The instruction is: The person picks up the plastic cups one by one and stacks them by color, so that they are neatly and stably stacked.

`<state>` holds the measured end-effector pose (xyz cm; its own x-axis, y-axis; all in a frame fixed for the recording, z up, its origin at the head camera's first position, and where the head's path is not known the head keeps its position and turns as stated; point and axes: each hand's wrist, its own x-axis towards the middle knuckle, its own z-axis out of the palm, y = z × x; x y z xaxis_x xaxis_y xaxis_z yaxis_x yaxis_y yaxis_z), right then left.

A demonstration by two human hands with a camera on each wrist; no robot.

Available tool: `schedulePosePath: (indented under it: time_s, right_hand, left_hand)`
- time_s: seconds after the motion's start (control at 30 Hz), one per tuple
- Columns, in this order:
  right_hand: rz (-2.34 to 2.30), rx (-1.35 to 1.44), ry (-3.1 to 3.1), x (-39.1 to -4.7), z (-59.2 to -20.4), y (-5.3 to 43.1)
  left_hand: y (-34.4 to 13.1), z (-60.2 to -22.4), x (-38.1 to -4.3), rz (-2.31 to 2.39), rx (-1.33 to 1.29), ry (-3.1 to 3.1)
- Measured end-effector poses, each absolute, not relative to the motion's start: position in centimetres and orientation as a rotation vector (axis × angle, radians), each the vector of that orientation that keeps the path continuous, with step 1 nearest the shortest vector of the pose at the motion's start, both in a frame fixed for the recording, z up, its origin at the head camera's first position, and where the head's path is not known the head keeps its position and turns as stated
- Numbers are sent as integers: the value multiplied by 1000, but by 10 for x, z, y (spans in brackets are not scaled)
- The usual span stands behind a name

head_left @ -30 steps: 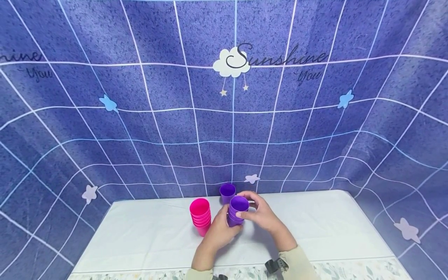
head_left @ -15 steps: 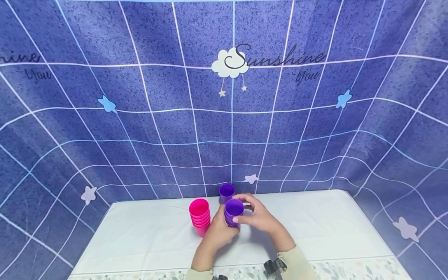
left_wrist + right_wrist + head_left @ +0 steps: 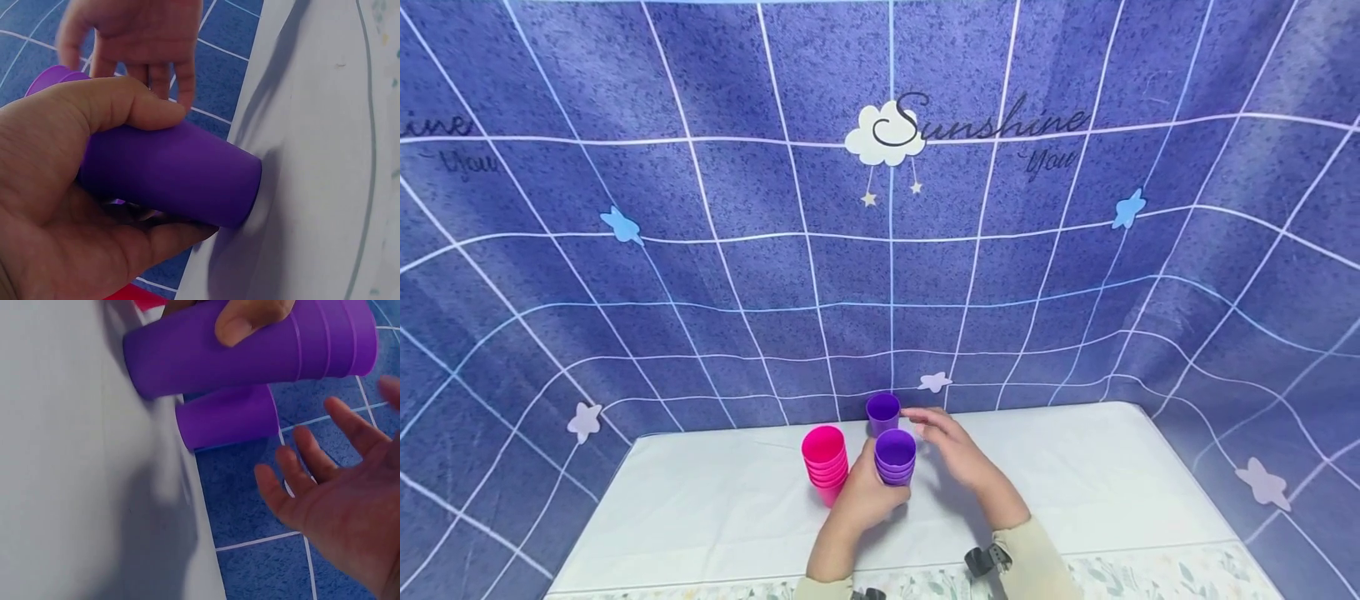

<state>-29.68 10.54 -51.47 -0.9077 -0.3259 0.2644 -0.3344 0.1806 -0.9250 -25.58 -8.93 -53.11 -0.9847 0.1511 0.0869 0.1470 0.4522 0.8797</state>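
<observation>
A stack of several purple plastic cups is gripped near its lower part by my left hand, thumb on one side and fingers round the other. In the left wrist view the bottom cup of that stack shows close over the white cloth. Just behind it stands a single purple cup, mouth up, near the table's back edge. My right hand is beside the single cup and holds nothing; its fingers are spread and loosely bent in the right wrist view. Left of my left hand is a stack of pink cups.
A white cloth covers the table, with a floral strip along its front edge. A blue curtain with white grid lines rises behind and at both sides.
My right hand has let go of the purple stack's rim and moved a little away, toward the single cup. My left hand keeps its grip; the stack has shifted slightly left.
</observation>
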Motion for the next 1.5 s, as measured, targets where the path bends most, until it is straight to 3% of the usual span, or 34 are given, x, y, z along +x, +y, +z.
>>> schedulePosePath:
  time_s: [0.23,0.53,1.5]
  right_hand:
    - [1356,569,-2591,-305,-520,98]
    - [896,726,-2670,-308,-525,88]
    - [798,763,-2560,-311,-521,87]
  left_hand:
    - [-91,-533,-256,1619,259,2681]
    - [-92,-527,-254,1598,277,2682]
    - [-92,-531,-256,1562,297,2704]
